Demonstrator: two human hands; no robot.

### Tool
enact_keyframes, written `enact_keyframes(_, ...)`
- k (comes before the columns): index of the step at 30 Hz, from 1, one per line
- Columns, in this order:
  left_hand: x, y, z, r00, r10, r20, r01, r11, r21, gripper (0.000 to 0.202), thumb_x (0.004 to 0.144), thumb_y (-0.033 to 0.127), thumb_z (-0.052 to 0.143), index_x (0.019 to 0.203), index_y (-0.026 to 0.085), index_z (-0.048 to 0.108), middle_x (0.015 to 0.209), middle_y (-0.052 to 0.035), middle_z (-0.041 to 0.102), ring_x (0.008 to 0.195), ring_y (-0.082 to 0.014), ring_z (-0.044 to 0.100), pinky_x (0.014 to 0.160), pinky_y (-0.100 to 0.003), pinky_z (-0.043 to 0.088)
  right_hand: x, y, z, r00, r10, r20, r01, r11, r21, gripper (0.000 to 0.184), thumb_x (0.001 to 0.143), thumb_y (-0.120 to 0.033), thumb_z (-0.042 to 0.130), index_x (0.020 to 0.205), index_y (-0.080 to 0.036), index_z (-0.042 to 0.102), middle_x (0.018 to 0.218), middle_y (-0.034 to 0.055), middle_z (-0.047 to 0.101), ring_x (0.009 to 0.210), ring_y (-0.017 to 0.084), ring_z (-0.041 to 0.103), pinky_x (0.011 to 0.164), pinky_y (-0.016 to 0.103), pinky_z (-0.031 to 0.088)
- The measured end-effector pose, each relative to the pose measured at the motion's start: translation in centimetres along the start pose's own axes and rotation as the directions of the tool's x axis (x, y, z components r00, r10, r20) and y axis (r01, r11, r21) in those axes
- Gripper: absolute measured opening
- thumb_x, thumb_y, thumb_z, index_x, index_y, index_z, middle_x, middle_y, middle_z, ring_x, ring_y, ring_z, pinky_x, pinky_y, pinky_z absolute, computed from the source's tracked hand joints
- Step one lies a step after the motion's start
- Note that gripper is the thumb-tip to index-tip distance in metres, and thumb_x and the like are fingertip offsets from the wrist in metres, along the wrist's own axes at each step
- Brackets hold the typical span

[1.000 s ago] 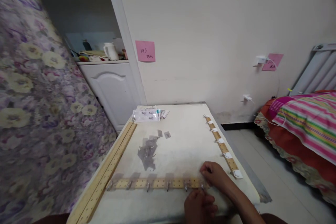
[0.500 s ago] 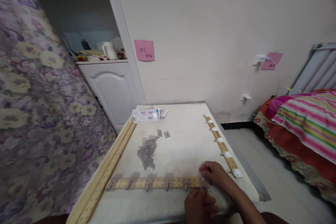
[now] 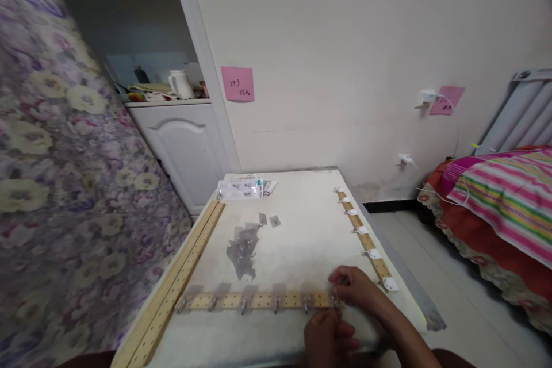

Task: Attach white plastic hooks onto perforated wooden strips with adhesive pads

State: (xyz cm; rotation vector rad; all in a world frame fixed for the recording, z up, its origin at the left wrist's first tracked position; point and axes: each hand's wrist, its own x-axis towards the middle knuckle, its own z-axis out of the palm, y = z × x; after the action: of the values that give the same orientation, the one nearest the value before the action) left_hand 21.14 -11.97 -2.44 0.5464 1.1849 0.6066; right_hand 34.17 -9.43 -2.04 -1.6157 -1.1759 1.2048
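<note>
Fingers, right hand [image 3: 353, 288]: fingers [image 3: 338, 286] bent down onto the right end of the hook strip, touching it; whether they grasp anything cannot be told.
Fingers, left hand [image 3: 328, 336]: fingers [image 3: 334, 317] curled inward just below the same end; whether they hold anything is hidden.
Surface [image 3: 302, 230]: white, rectangular, standing against the wall; it carries all items listed below.
Long strips [image 3: 181, 282]: two perforated wooden lengths laid side by side along the left edge of the surface.
Hook strip [image 3: 259, 301]: perforated wooden length lying crosswise near the front edge, metal hooks spaced along it.
Side strip [image 3: 366, 241]: wooden length along the right edge, fitted with white hooks.
Loose hooks [image 3: 241, 250]: clear-backed pile, centre-left of the surface.
Packet [image 3: 240, 189]: flat, at the far left corner.
End hook [image 3: 334, 302]: at the right end of the hook strip, between the two hands.
</note>
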Motion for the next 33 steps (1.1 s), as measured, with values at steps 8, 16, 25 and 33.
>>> enact_keyframes(8, 0.4, -0.2, -0.1, 1.0, -0.003, 0.006, 0.003, 1.0, 0.013, 0.017, 0.073, 0.034, 0.053, 0.068, 0.017, 0.051, 0.048, -0.001, 0.061, 0.035, -0.0125, 0.054, 0.035, -0.02, 0.032, 0.1, -0.2, -0.1, 0.998, 0.061, 0.036, -0.061, 0.998, 0.01, 0.025, 0.053, -0.017, 0.063, 0.077, -0.016, 0.056, 0.057, -0.0068, 0.051, 0.045, 0.006, 0.044, 0.039, 0.017, 0.033)
enact_keyframes(16, 0.4, -0.4, 0.0, 1.0, 0.015, 0.016, -0.015, 1.0, -0.002, 0.018, 0.067, 0.035, 0.056, 0.064, 0.019, 0.049, 0.045, -0.0001, 0.059, 0.033, -0.0123, 0.052, 0.035, -0.021, 0.032, 0.6, 0.2, 0.1, 0.993, 0.101, 0.059, -0.103, 0.994, 0.034, 0.027, 0.051, -0.015, 0.064, 0.076, -0.017, 0.054, 0.057, -0.0083, 0.049, 0.039, 0.004, 0.039, 0.036, 0.018, 0.029)
enact_keyframes(25, 0.2, -0.1, -0.4, 0.999, -0.005, 0.039, 0.001, 0.995, 0.102, 0.011, 0.065, 0.03, 0.051, 0.066, 0.019, 0.05, 0.043, 0.0008, 0.058, 0.033, -0.0118, 0.052, 0.034, -0.021, 0.032, 0.3, -0.5, -0.5, 0.981, 0.144, 0.129, -0.137, 0.989, -0.06, 0.03, 0.054, -0.016, 0.063, 0.083, -0.02, 0.054, 0.071, -0.0061, 0.05, 0.051, 0.005, 0.048, 0.039, 0.015, 0.034)
enact_keyframes(33, -0.4, -0.1, -1.3, 0.992, 0.01, 0.126, -0.03, 0.987, 0.156, 0.017, 0.055, 0.032, 0.053, 0.065, 0.018, 0.052, 0.036, 0.0005, 0.056, 0.03, -0.0121, 0.047, 0.037, -0.022, 0.026, 0.5, -0.2, -0.3, 0.986, 0.112, 0.124, -0.103, 0.992, -0.073, 0.03, 0.056, -0.02, 0.064, 0.084, -0.02, 0.054, 0.07, -0.0065, 0.049, 0.048, 0.005, 0.046, 0.038, 0.016, 0.036)
